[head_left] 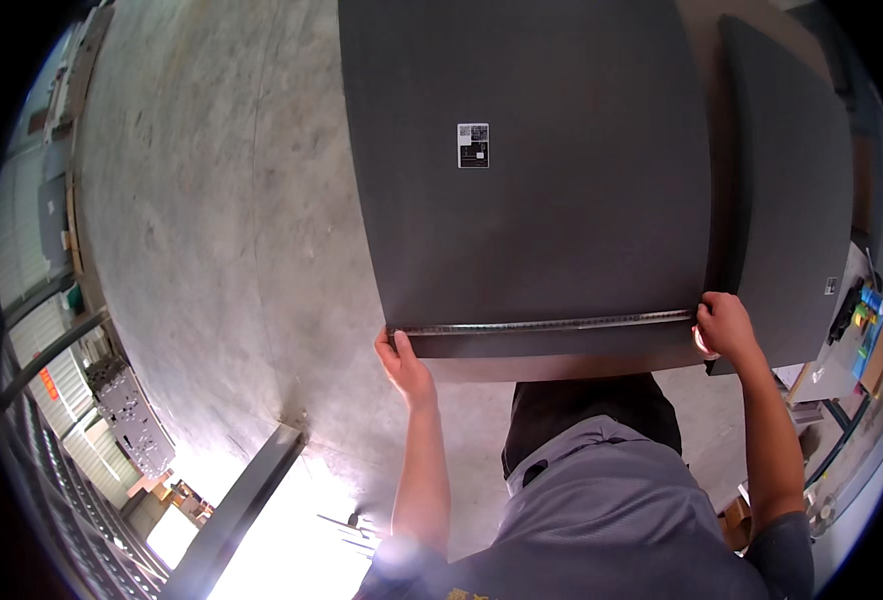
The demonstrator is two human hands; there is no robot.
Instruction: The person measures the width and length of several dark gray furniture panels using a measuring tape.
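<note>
A large dark grey panel (531,230) lies flat in front of me, with a black-and-white label (473,146) on its upper part. Across its near end a metal measuring tape (551,325) is stretched from the left edge to the right edge. My left hand (404,365) pinches the tape's end at the left edge, thumb on top. At the right edge my right hand (725,325) is closed around the tape's other end. Something pale and reddish shows under those fingers, probably the tape's case, mostly hidden.
Close on the right stands a second stack of dark grey panels (796,200) with a small label. Beyond it, a bench (826,370) bears tools and coloured items. A grey metal beam (241,500) is at the lower left. Concrete floor (211,200) spreads to the left.
</note>
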